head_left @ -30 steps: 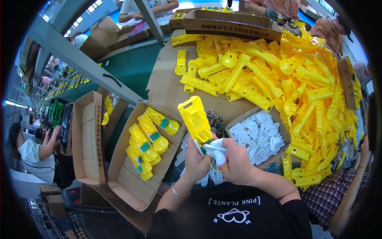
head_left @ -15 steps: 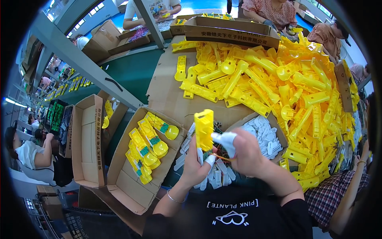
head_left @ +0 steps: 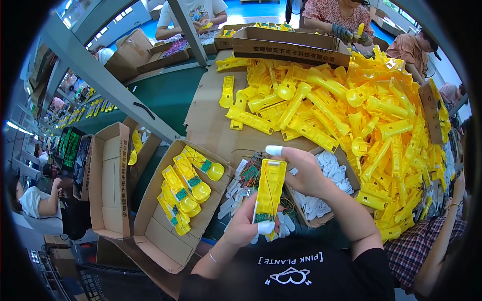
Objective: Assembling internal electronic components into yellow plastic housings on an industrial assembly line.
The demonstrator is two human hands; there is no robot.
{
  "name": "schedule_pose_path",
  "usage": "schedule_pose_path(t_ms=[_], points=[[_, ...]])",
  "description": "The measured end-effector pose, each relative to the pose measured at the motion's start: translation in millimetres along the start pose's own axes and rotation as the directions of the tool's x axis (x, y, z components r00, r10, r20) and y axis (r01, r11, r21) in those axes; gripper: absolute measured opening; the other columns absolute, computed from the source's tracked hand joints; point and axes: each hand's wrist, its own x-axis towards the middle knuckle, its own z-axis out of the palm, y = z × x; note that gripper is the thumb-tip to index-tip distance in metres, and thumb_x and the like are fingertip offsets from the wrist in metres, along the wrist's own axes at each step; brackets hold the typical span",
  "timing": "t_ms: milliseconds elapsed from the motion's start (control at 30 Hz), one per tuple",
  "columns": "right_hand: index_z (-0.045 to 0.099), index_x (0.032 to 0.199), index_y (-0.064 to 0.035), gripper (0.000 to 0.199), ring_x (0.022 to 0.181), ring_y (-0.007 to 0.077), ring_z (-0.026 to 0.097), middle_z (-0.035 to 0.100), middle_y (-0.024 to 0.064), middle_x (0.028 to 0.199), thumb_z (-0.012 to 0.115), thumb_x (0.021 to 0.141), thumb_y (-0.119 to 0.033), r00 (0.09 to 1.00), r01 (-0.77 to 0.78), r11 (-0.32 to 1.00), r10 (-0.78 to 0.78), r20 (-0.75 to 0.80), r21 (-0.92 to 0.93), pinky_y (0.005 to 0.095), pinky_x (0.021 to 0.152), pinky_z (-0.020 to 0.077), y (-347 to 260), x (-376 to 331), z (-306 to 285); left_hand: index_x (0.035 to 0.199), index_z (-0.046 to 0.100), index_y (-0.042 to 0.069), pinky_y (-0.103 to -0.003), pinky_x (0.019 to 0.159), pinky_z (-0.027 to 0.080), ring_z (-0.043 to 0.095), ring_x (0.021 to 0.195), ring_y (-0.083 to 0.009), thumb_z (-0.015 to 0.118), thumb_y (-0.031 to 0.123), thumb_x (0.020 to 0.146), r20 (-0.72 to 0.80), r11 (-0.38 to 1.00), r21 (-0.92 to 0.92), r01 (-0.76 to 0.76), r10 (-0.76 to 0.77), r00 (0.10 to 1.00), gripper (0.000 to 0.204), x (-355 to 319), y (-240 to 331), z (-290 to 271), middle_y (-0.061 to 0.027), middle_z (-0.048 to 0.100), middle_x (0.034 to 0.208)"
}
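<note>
My left hand (head_left: 241, 228) holds a yellow plastic housing (head_left: 271, 183), its hollow side facing up, upright in front of my chest. A small green circuit board (head_left: 264, 217) sits at the lower end under my white-capped thumb, and a thin dark wire runs along the housing. My right hand (head_left: 309, 173) is beside the housing's upper end, forefinger stretched out past the top and thumb apart from it. Whether it touches the housing is unclear. Beyond and left of the housing lie loose green circuit boards (head_left: 249, 173) with wires and white plastic strips.
At left, a cardboard tray (head_left: 150, 246) contains several yellow housings with boards; another cardboard tray (head_left: 108, 200) stands beside it. A box of white pieces (head_left: 326, 175) is behind my right forearm. Yellow housings (head_left: 346, 105) are heaped at right. Co-workers sit across and beside me.
The housing has come lower and nearer, turned so its inside shows the board and wire. My right hand has moved from the lower part up to the top end, its fingers spreading.
</note>
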Motion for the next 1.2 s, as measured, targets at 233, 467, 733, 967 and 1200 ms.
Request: schedule_pose_path(t_ms=[233, 467, 733, 967, 1200], points=[[0.042, 0.117, -0.0008, 0.042, 0.094, 0.0142, 0.058, 0.060, 0.0078, 0.099, 0.059, 0.079, 0.003, 0.930, -0.367, 0.494, 0.222, 0.294, 0.788, 0.0283, 0.082, 0.0468, -9.5, -4.4, 0.5, 0.128, 0.034, 0.002, -0.031, 0.074, 0.051, 0.059, 0.084, -0.0171, 0.067, 0.000, 0.069, 0.032, 0.994, -0.094, 0.063, -0.060, 0.998, 0.068, -8.8, -5.3, -20.2, -0.0133, 0.055, 0.108], [0.044, 0.114, 0.0004, 0.036, 0.096, 0.0118, 0.056, 0.059, 0.0075, 0.098, 0.058, 0.081, 0.001, 0.948, -0.291, 0.495, 0.263, 0.178, 0.819, 0.0265, 0.084, 0.0446, -21.5, -3.3, 11.6, 0.127, 0.039, 0.005, -0.030, 0.076, 0.049, 0.059, 0.083, -0.0144, 0.071, 0.003, 0.068, 0.040, 0.990, -0.140, 0.005, 0.001, 0.999, 0.067, -8.5, -18.6, -24.3, -0.0125, 0.056, 0.110], [0.059, 0.095, -0.0067, 0.024, 0.104, 0.0256, 0.050, 0.057, 0.0074, 0.105, 0.056, 0.071, -0.007, 0.995, -0.003, 0.776, 0.064, 0.074, -0.631, 0.0356, 0.087, 0.0391, 91.7, 38.1, 5.7, 0.124, 0.040, 0.001, -0.029, 0.077, 0.045, 0.057, 0.088, -0.0185, 0.062, 0.000, 0.070, -0.441, 0.563, 0.826, 0.028, 0.614, 0.654, 0.058, -25.6, 39.4, -108.8, -0.0079, 0.056, 0.097], [0.060, 0.092, -0.0106, 0.021, 0.093, 0.0195, 0.049, 0.058, 0.0023, 0.093, 0.053, 0.073, -0.010, 0.942, 0.126, 0.489, 0.215, 0.259, -0.863, 0.0337, 0.079, 0.0389, 142.8, 67.5, -7.4, 0.128, 0.034, -0.001, -0.031, 0.085, 0.043, 0.054, 0.098, -0.0192, 0.056, 0.009, 0.079, -0.552, 0.106, 0.738, 0.666, 0.662, 0.507, 0.054, -23.0, 42.5, -166.9, -0.0150, 0.054, 0.106], [0.054, 0.102, -0.0058, 0.029, 0.089, 0.0241, 0.050, 0.059, 0.0057, 0.096, 0.055, 0.073, -0.011, 0.985, 0.164, 0.575, -0.139, 0.102, -0.802, 0.0326, 0.075, 0.0413, 90.5, 66.8, -28.2, 0.125, 0.036, -0.001, -0.037, 0.096, 0.033, 0.045, 0.108, -0.0338, 0.053, 0.012, 0.081, -0.655, 0.683, 0.726, 0.084, 0.649, 0.387, 0.049, 0.2, 34.3, -160.9, -0.0213, 0.046, 0.118]])
